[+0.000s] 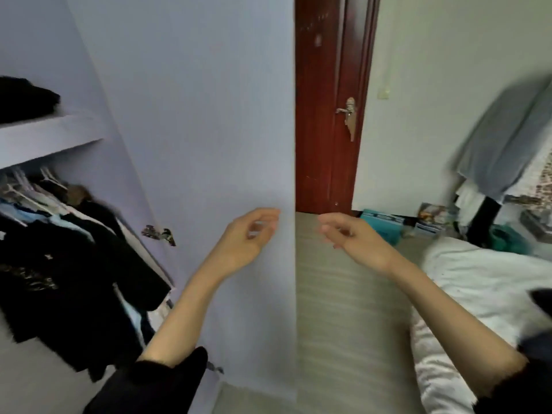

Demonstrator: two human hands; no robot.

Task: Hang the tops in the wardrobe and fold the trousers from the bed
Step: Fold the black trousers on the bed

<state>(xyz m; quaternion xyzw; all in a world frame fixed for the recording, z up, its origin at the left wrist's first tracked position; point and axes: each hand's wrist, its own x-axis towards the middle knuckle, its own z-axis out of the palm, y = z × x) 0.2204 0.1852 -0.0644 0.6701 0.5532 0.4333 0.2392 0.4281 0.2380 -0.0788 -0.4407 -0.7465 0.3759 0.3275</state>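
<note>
I see left hand (249, 234) and right hand (348, 236) mid-frame, fingers loosely curled, holding nothing, between garments. Tops (59, 249) hang in wardrobe (47, 138), lower left. Bed (478, 282) lower right; dark blur there, possibly trousers (540, 303).

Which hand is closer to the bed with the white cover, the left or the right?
Right. The right hand hovers empty over the floor just beside the bed; the left hand is further away, in front of the wardrobe door.
</note>
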